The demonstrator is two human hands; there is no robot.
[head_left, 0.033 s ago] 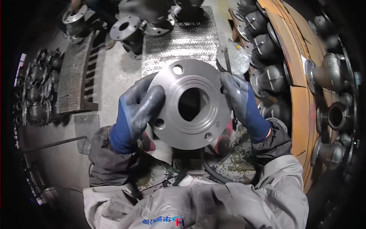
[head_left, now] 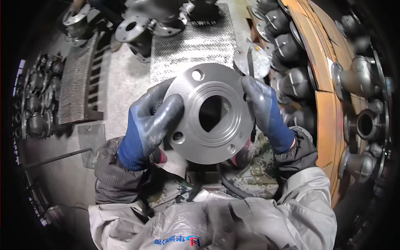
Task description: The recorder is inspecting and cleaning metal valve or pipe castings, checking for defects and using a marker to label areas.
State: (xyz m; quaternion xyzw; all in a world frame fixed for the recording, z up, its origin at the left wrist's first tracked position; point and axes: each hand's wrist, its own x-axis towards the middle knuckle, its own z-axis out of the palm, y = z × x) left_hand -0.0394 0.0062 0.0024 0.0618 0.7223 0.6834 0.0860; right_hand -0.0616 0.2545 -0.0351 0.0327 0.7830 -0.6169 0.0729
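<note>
Both my gloved hands hold up a grey metal flange (head_left: 189,89), its round machined face turned toward me. Ridged rings surround its large dark central bore, and several bolt holes lie near the rim. My left hand (head_left: 156,114) grips the left edge, with the thumb laid on the face and the other fingers behind it. On the opposite edge my right hand (head_left: 263,104) is closed round the rim beside a bolt hole. Both gloves are blue with grey coated fingers. Whatever joins the flange underneath is hidden.
A textured metal plate (head_left: 200,46) lies ahead, with flanged castings (head_left: 133,35) at its far end. Many valve bodies (head_left: 296,81) line the right, beside cardboard (head_left: 327,121). At left are a low bench (head_left: 75,87) and more stacked castings (head_left: 39,100). A thin rod (head_left: 58,157) juts in.
The flange and my left thumb sit slightly farther right in the picture, while the surroundings have shifted slightly left. My grip on the flange is unchanged.
</note>
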